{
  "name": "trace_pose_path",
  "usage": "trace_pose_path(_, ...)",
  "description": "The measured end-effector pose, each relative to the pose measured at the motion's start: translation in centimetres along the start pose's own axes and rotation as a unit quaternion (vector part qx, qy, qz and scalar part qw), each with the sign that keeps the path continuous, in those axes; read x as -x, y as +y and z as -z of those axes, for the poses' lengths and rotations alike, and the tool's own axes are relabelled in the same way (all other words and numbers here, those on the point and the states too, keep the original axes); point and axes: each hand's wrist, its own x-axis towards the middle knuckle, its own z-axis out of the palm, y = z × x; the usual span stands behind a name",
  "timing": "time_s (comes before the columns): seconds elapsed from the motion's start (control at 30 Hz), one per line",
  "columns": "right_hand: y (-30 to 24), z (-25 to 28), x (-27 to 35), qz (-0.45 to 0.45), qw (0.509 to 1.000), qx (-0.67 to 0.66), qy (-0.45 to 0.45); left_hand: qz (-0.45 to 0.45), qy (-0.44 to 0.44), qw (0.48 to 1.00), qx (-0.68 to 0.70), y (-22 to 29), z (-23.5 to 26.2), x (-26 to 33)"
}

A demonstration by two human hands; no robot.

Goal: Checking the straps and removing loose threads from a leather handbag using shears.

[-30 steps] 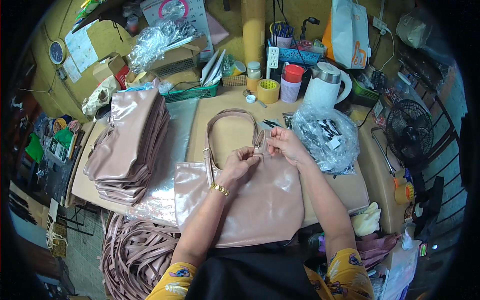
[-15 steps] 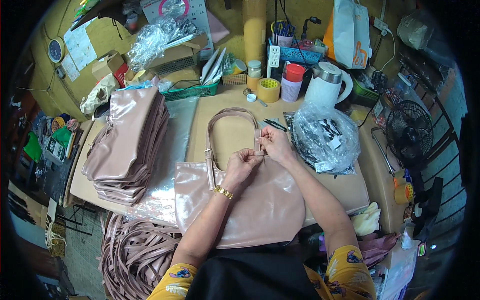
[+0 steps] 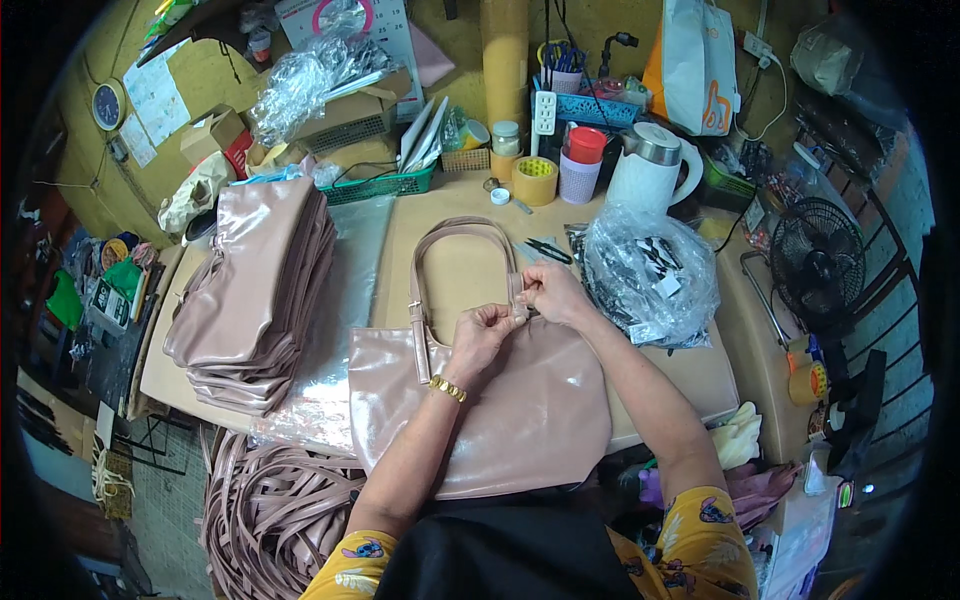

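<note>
A shiny dusty-pink handbag (image 3: 530,420) lies flat on the table in front of me. Its strap (image 3: 462,229) loops up above the opening, and a small buckle (image 3: 416,312) shows on the left side. At the strap's right end, my right hand (image 3: 556,293) pinches the strap near the bag's top edge. My left hand (image 3: 483,338), with a gold watch at the wrist, is closed on the same strap end just below. My fingers partly hide the join there. Black thread snips (image 3: 549,250) rest just beyond my right hand.
A stack of pink bags (image 3: 250,270) stands at left beside clear plastic sheeting (image 3: 345,260). Many loose pink straps (image 3: 280,510) hang below the table's front. A plastic bag of black parts (image 3: 650,270), a white kettle (image 3: 650,170) and a tape roll (image 3: 536,180) line the right and back.
Both hands stay at the strap's right end with small finger movements. The left hand has shifted slightly downward. The view has tilted a little.
</note>
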Motion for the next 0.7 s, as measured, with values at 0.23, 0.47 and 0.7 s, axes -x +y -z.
trace_pose_path(0.23, 0.9, 0.1, 1.0, -0.108, 0.943, -0.312, -0.047, -0.040, -0.042, 0.995, 0.078, 0.4, 0.1, -0.4)
trace_pose_path(0.47, -2.2, 1.1, 2.8, -0.028, 0.996, -0.077, 0.039, 0.034, -0.045, 0.996, 0.062, 0.8, 0.9, -0.9)
trace_pose_path(0.7, -1.3, -0.2, 4.5, 0.319, 0.921, 0.208, 0.083, 0.135, -0.112, 0.973, 0.148, 0.8, 2.2, -1.5)
